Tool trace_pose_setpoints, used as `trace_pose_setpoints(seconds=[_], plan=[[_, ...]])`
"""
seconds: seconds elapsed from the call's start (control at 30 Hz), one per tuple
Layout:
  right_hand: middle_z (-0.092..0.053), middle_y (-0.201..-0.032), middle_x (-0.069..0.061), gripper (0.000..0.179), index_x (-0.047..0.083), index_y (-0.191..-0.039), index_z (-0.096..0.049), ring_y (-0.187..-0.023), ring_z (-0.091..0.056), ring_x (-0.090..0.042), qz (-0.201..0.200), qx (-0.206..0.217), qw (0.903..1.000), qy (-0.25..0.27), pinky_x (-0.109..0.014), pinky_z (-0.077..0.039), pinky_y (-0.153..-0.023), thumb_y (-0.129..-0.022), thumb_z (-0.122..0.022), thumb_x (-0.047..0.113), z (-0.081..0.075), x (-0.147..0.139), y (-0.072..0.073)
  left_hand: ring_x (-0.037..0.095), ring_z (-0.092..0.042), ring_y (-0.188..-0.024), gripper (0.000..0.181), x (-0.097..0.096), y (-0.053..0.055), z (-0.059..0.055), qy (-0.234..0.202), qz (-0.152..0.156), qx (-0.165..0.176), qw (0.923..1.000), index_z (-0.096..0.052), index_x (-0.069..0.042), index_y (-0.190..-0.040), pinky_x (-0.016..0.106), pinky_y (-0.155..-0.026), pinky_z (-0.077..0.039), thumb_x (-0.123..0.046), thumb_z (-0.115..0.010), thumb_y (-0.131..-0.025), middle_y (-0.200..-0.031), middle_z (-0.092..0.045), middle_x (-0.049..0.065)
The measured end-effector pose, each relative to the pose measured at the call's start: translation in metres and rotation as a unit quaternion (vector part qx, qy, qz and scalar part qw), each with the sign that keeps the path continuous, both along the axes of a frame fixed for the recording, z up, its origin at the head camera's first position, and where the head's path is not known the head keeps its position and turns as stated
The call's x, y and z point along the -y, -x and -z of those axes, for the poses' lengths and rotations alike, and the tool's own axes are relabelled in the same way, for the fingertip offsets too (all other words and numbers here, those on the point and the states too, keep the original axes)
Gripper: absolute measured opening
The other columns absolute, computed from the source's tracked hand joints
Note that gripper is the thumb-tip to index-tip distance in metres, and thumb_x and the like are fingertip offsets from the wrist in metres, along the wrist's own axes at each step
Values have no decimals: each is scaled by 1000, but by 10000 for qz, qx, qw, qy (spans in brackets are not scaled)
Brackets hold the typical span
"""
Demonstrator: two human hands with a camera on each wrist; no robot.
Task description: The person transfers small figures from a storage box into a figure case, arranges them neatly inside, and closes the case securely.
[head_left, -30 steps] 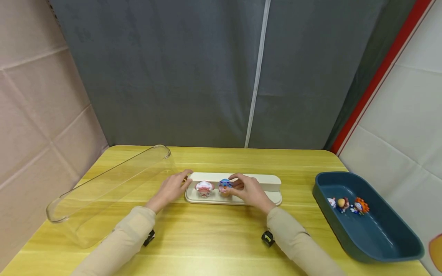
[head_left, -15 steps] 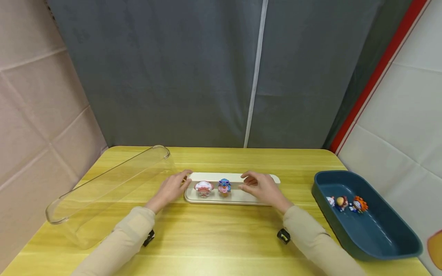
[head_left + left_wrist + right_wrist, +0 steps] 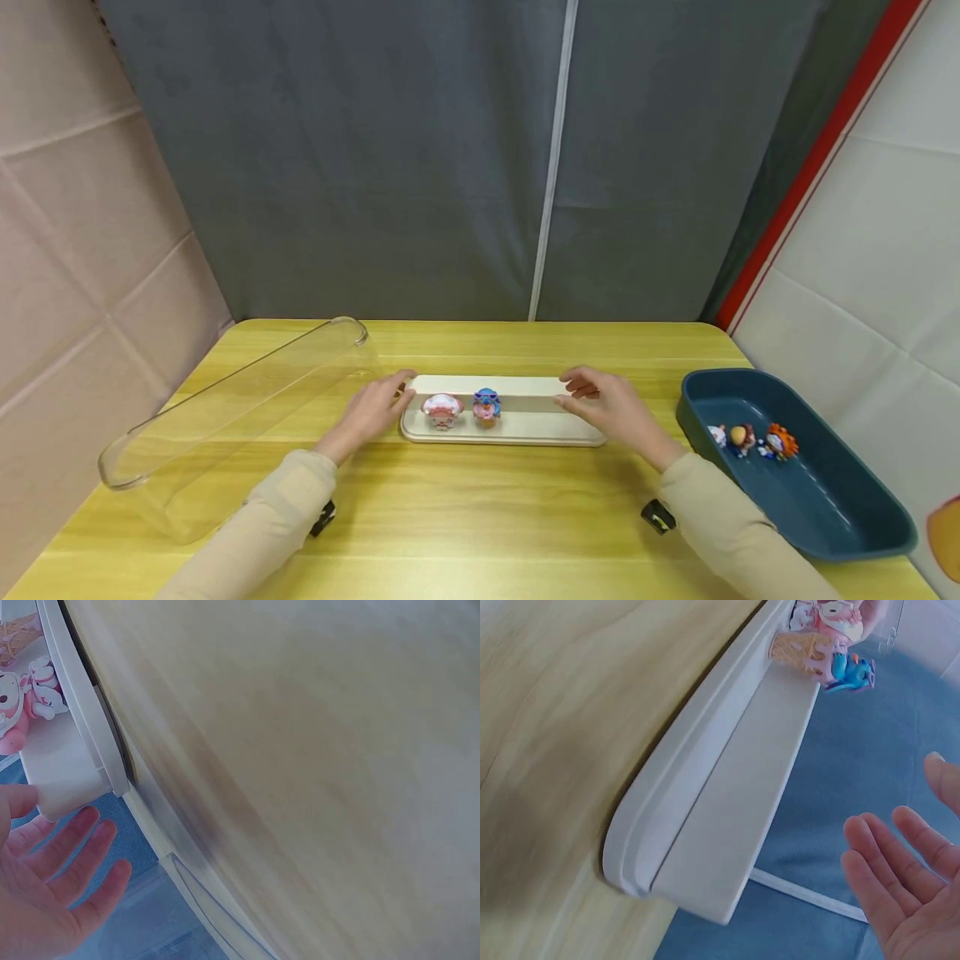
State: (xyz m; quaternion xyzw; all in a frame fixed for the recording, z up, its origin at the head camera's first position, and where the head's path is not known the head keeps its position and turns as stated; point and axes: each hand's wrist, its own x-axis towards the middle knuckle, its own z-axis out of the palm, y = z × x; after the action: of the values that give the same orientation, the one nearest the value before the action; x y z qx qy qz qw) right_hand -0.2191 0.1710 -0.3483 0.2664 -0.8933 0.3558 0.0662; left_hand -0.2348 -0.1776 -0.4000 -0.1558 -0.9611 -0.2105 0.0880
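Observation:
A long white stepped display base lies on the table. On its left half stand two small figurines side by side: a pink one with a white top and a blue-headed one with glasses on an ice-cream cone. My left hand rests at the base's left end, its fingers spread loosely around the corner in the left wrist view. Over the base's right end hovers my right hand, fingers relaxed and nothing in them; in the right wrist view it is apart from the base.
A clear plastic cover lies at an angle on the left of the table. On the right, a dark blue bin holds several figurines, one with an orange mane. A grey curtain hangs behind the table.
My right hand has let go of the blue-headed figurine and moved right along the base. The figurine stays standing beside the pink one. My left hand has stayed put.

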Motion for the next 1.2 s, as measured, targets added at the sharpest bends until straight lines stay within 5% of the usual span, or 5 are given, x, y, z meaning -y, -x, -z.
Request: trace_pose_setpoints(seconds=[0.7,1.2], plan=[[-62,-97,-1,31,8,-107,-61,-84,-59,-15,74,-785,9943,-718,-39,-47,-75,-82,-62,27,-40,-57,-10,25,-59,-86,31,1,1,1,-11,7,-18,10000,-51,-8,-120,42,-70,-47,-23,-48,-92,-100,-61,11],[-60,-105,-3,37,12,-112,-59,-94,-55,-20,227,-88,9946,-1005,-43,-44,-79,-84,-58,35,-52,-107,-17,25,-59,-86,32,0,0,1,6,-55,18,10000,-50,-9,-120,42,-69,-47,-24,-48,-92,-101,-61,10]])
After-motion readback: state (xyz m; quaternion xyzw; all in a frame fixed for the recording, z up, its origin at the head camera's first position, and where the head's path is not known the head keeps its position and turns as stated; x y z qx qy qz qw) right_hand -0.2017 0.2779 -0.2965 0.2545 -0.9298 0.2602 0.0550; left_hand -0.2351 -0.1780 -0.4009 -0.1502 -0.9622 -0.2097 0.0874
